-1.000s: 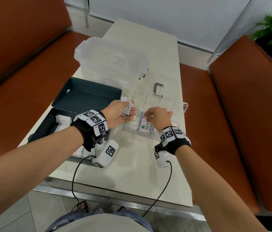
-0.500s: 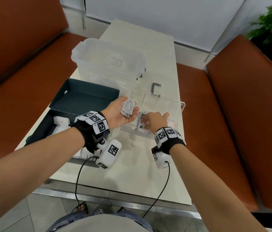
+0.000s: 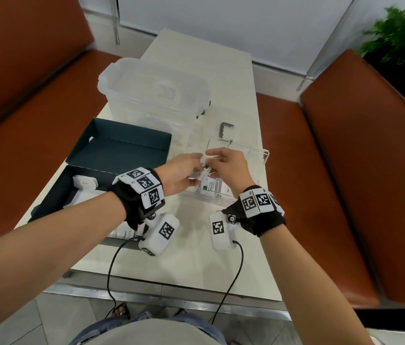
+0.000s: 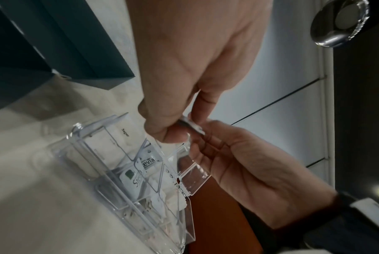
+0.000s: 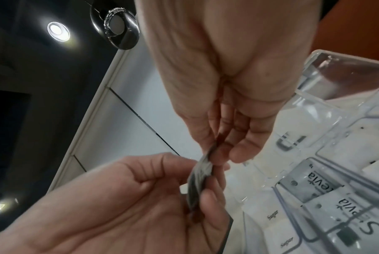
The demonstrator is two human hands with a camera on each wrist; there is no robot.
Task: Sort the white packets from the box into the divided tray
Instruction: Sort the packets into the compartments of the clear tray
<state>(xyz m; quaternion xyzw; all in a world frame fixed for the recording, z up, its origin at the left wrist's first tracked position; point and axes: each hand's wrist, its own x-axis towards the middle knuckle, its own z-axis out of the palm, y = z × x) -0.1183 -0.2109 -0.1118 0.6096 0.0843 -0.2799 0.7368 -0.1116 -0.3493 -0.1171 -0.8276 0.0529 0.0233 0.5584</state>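
Note:
My left hand (image 3: 184, 170) holds a small stack of white packets (image 3: 205, 169) above the near left corner of the clear divided tray (image 3: 258, 151). My right hand (image 3: 228, 168) meets it and pinches the top edge of the packets (image 5: 200, 180) between thumb and fingers. Seen in the left wrist view, the packet edge (image 4: 191, 125) sits between both hands. Stevia packets (image 3: 208, 186) and sugar packets (image 4: 118, 137) stand in the tray's compartments. More white packets (image 3: 84, 183) lie in the dark teal box (image 3: 54, 195) at the left.
The box's open lid (image 3: 121, 148) lies behind the box. A clear lidded container (image 3: 154, 90) stands further back, with a dark metal bracket (image 3: 225, 128) beside it. Orange benches (image 3: 370, 170) flank the pale table (image 3: 196, 265). A plant (image 3: 400, 33) is at the far right.
My right hand has risen out of the tray and closed on the packets in my left hand. My left hand has shifted slightly right, over the tray's corner.

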